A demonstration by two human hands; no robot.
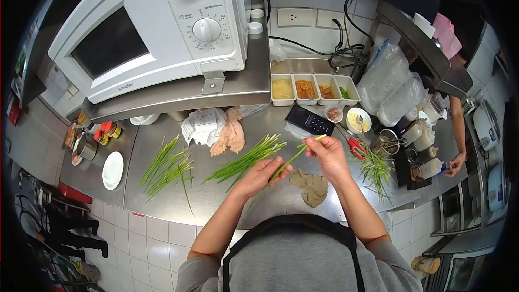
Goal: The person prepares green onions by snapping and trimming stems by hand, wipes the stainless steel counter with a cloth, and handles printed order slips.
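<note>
both arms reach forward from the body, elbows bent and wide, and the hands come close together over the steel table (162, 205). the left hand (260, 177) is curled, its fingers closed around the low part of a thin green stalk (292, 160). the right hand (328, 158) is a bit farther out, with thumb and finger pinched shut on the stalk near its top end. the stalk is long and slants up and away, from the left hand to the right hand. a brown cloth (310, 186) lies between the wrists. a green bunch (248, 157) is just beside the left hand, slanting the same way. past the hands are a black phone (309, 120) and white tubs (283, 90).
</note>
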